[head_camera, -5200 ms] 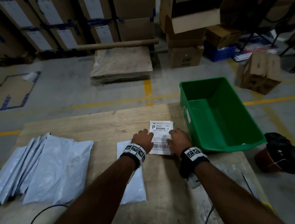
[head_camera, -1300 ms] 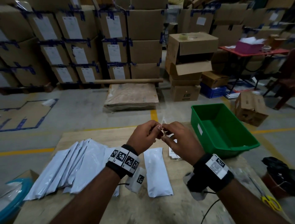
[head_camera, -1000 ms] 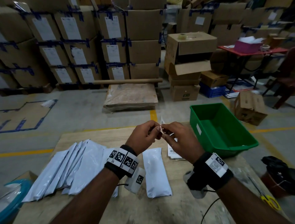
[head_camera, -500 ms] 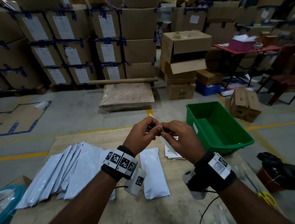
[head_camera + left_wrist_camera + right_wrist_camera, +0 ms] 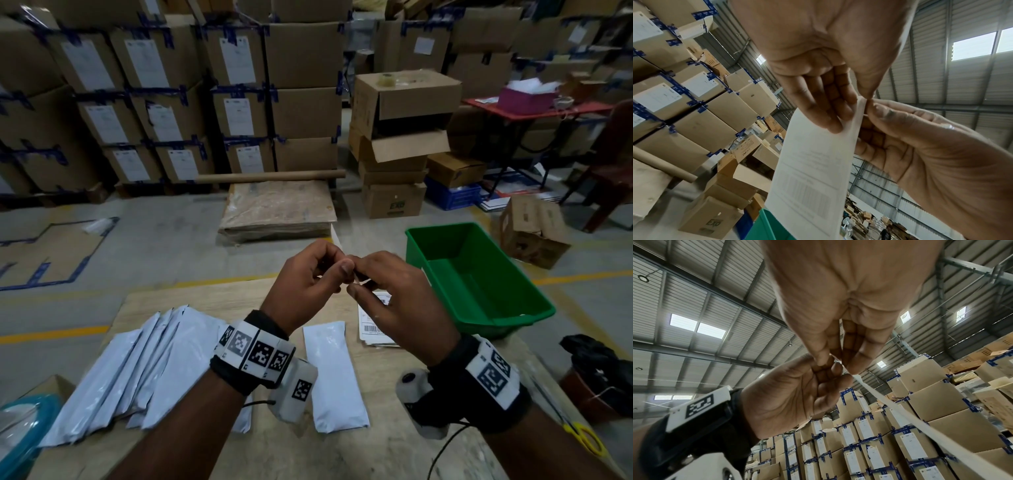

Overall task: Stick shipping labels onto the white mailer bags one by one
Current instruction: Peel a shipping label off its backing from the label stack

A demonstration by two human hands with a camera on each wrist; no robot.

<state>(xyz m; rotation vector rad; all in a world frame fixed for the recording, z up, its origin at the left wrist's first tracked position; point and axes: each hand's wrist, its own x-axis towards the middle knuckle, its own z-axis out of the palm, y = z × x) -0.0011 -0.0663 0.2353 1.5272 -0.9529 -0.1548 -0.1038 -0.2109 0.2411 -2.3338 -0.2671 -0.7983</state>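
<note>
Two hands picking at a label's corner above the bench.

Left hand (image 5: pixel 305 277) and right hand (image 5: pixel 394 301) are both pinching the label (image 5: pixel 813 170), likely peeling its backing; next, pressing it onto the bag (image 5: pixel 334 373) lying below.

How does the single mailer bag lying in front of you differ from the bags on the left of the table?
The single mailer bag lies flat and alone under the raised hands; the bags on the left overlap one another in a fanned row. The single bag points straight away from the person; the fanned bags slant. The single bag looks brighter white; the fanned ones look bluish-grey. None shows a label, and all rest on the wooden table.
</note>
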